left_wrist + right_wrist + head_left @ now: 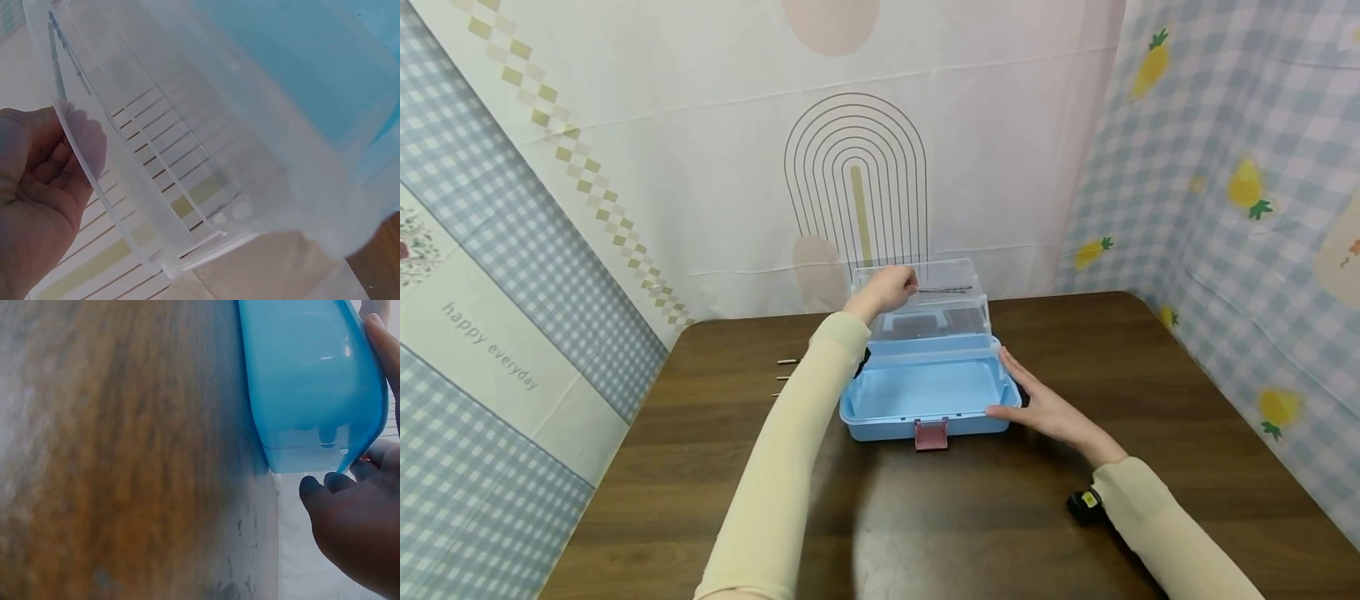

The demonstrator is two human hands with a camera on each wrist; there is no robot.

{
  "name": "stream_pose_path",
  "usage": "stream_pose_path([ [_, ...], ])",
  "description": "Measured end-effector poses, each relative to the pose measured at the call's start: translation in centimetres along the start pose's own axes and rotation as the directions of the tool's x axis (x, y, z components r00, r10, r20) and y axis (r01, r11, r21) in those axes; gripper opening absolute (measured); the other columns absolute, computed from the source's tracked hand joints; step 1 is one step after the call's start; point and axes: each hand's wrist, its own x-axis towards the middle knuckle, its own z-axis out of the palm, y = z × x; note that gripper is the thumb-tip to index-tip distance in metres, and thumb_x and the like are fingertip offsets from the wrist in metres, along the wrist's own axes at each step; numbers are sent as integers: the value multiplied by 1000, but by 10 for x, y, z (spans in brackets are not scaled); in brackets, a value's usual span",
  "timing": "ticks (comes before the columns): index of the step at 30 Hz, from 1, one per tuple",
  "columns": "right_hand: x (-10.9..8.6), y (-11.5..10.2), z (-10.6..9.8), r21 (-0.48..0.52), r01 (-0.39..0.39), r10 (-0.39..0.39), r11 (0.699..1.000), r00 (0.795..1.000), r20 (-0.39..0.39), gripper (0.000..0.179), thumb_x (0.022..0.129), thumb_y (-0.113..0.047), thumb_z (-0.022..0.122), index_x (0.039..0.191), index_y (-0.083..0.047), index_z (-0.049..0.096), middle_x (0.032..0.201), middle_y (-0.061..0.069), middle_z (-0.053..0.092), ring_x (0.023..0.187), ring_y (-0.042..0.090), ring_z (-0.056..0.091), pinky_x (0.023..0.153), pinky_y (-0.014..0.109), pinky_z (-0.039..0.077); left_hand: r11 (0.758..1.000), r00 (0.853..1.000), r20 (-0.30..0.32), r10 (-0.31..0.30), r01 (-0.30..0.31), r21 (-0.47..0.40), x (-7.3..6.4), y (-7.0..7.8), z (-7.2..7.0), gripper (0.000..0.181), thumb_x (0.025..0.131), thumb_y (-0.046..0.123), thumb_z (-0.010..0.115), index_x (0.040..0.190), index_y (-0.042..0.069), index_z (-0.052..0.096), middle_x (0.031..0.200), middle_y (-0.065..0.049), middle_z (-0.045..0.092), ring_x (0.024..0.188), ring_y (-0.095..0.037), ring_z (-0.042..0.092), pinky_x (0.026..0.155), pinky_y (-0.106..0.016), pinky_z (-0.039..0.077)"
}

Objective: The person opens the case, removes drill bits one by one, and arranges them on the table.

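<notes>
A light blue plastic storage box (925, 387) with a pink latch (931, 435) stands on the table, its clear lid (966, 321) raised at the back. My left hand (891, 287) is up at the lid, fingers curled. From it a thin, dark drill bit (946, 290) points right, with a fainter parallel line below it. In the left wrist view the left hand (53, 165) sits at the lid's edge, its fingertips partly seen through the plastic. My right hand (1048, 408) grips the box's right end, thumb and fingers spread around the rim.
Several slim metal bits (787, 362) lie on the brown wooden table (700, 467) left of the box, partly behind the left sleeve. A patterned cloth wall (1000, 167) rises right behind the table's back edge.
</notes>
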Motion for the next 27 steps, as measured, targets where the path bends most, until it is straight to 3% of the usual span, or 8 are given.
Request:
stream_pose_path([
  [8, -1, -1, -1, -3, -4, 4, 1000, 1000, -3, 102, 92, -39, 74, 163, -26, 2, 169, 8, -5, 152, 41, -1, 111, 74, 12, 999, 998, -67, 14, -17, -45, -2, -6, -3, 20, 106, 12, 54, 113, 0, 68, 102, -13, 67, 87, -23, 62, 80, -37, 51],
  [27, 0, 1, -1, -33, -13, 13, 999, 1000, -1, 104, 92, -43, 74, 163, -29, 0, 169, 7, -6, 152, 44, 2, 110, 75, 14, 990, 985, -174, -4, -20, -137, -33, -33, -23, 21, 104, 15, 58, 113, -1, 68, 106, -12, 68, 98, -25, 63, 87, -39, 52],
])
